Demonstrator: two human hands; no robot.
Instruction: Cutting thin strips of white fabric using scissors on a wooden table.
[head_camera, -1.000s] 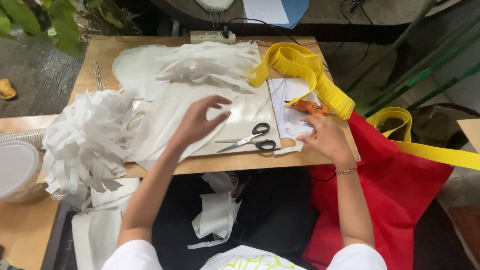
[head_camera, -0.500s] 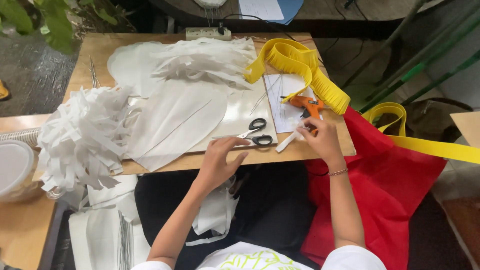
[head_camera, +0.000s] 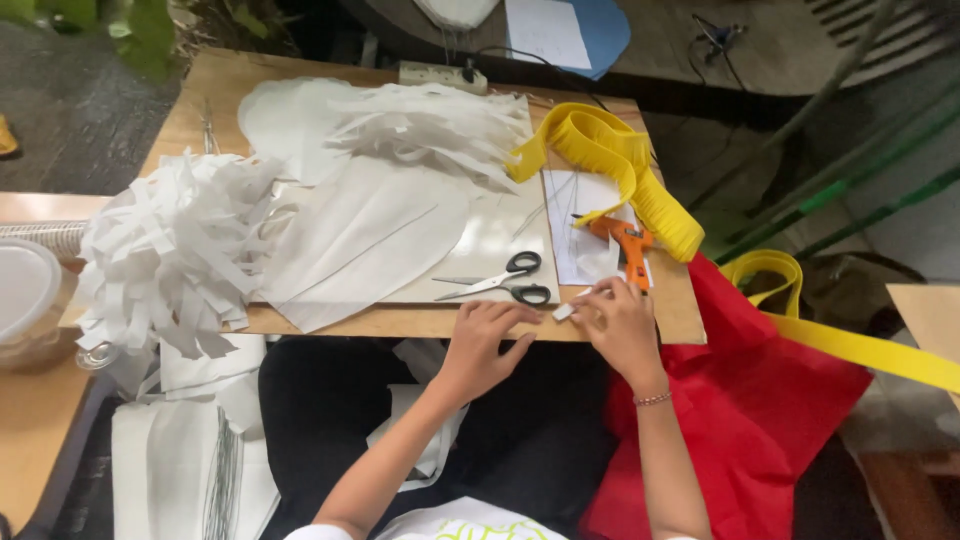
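Hands meet over a small white strip at the bench's near edge.

The right hand (head_camera: 622, 322) pinches the strip (head_camera: 566, 310); the left hand (head_camera: 487, 335) lies loosely curled beside it, holding nothing. Scissors (head_camera: 508, 281) and glue gun (head_camera: 627, 246) lie just beyond. Cut strips (head_camera: 175, 255) are heaped far left, sheets (head_camera: 365, 235) uncut. Leftmost tub (head_camera: 25, 290): contents unclear.

Your left hand (head_camera: 485, 340) has come back from over the white fabric sheets (head_camera: 370, 235) in the middle of the worktop (head_camera: 420, 320) to its near edge, below the black-handled scissors (head_camera: 505, 282), fingers spread and flat. Your right hand (head_camera: 620, 325) has drawn down from beside the orange glue gun (head_camera: 625, 245) to the same edge, now pinching a small white piece (head_camera: 566, 310). The two hands, once well apart, are now close together.
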